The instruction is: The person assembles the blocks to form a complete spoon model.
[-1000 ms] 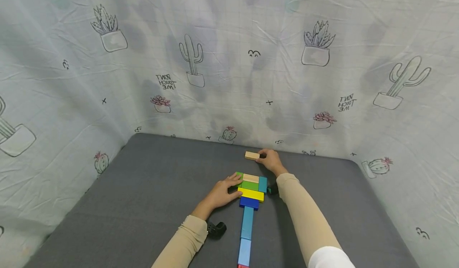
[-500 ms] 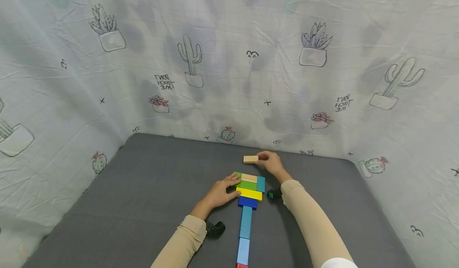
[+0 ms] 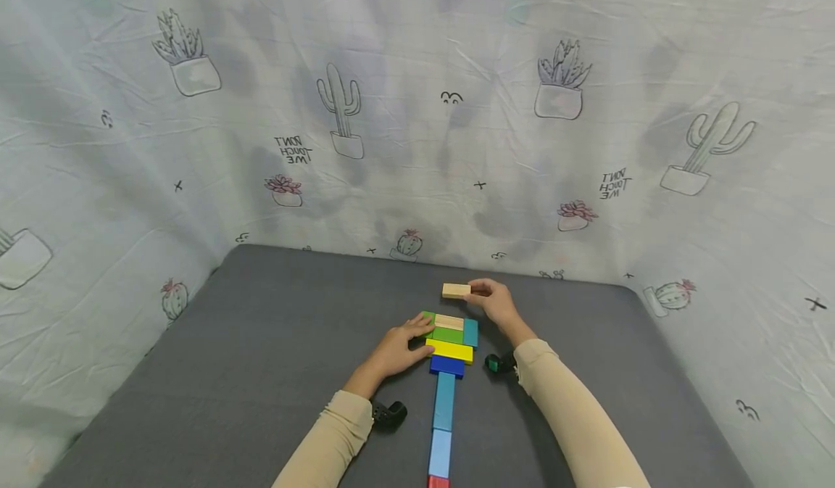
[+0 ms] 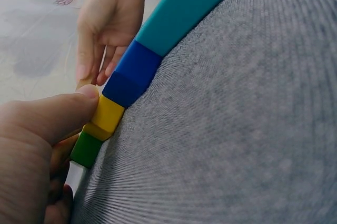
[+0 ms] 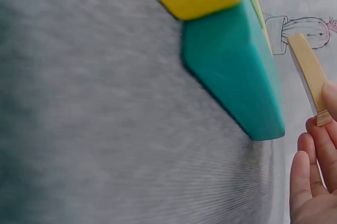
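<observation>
My right hand (image 3: 493, 303) pinches one end of a plain wooden block (image 3: 455, 291) between thumb and fingers, beyond the far end of a flat block layout; the right wrist view also shows this wooden block (image 5: 309, 71). My left hand (image 3: 396, 350) rests at the layout's left side, its fingers touching an upright green block (image 3: 427, 318) and its thumb at a yellow block (image 3: 452, 350). Between the green block and a teal block (image 3: 470, 332) lie another plain wooden block (image 3: 449, 322) and a second green block (image 3: 448, 335). Below the yellow lies a dark blue block (image 3: 446, 366).
A long teal block (image 3: 443, 401), a light blue block (image 3: 440, 453) and a red block (image 3: 438, 482) continue the line towards me. All lie on a grey cloth surface (image 3: 287, 343). A cactus-print curtain (image 3: 391, 125) stands behind it. Black devices sit at both wrists.
My right hand has drawn the wooden block slightly nearer to the layout and straightened it. The left hand stays on the blocks; the head view has shifted a little.
</observation>
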The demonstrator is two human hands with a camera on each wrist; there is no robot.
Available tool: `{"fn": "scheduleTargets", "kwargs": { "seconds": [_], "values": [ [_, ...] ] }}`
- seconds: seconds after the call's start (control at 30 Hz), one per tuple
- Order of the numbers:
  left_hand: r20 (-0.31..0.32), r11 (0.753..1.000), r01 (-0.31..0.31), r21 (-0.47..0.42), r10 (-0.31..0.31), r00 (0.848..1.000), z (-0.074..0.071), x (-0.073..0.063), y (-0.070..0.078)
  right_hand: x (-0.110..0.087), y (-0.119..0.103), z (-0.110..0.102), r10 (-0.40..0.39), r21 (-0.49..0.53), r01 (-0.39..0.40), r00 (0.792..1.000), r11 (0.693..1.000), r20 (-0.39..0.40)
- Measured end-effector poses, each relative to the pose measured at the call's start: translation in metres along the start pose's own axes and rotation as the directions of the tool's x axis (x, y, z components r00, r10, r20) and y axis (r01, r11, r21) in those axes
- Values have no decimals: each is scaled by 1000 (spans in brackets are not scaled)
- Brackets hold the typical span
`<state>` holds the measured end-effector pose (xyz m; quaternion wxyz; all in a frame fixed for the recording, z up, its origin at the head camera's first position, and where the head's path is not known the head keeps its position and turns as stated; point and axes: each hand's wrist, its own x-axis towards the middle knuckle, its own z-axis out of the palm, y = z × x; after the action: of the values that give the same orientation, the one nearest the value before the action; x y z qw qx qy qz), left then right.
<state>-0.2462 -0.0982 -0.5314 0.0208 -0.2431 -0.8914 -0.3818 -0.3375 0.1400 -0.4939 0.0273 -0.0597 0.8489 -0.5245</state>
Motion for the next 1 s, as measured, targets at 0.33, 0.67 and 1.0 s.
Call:
{"fn": "scheduleTargets", "kwargs": {
  "seconds": [0.33,0.67,1.0],
  "values": [
    [-3,1000,-9,16,9,1000,1,0,1,-16,9,2,7,55,-6,1000,998,-8],
    [-6,1000,-7,9,7,1000,1,-1,3,-25,12,9,-8,21,9,1000,1000,-19],
    [2,1000,12,1,-12,1000,1,-1,3,-25,11,17,-41,32,41,999,999,-19]
  ]
}}
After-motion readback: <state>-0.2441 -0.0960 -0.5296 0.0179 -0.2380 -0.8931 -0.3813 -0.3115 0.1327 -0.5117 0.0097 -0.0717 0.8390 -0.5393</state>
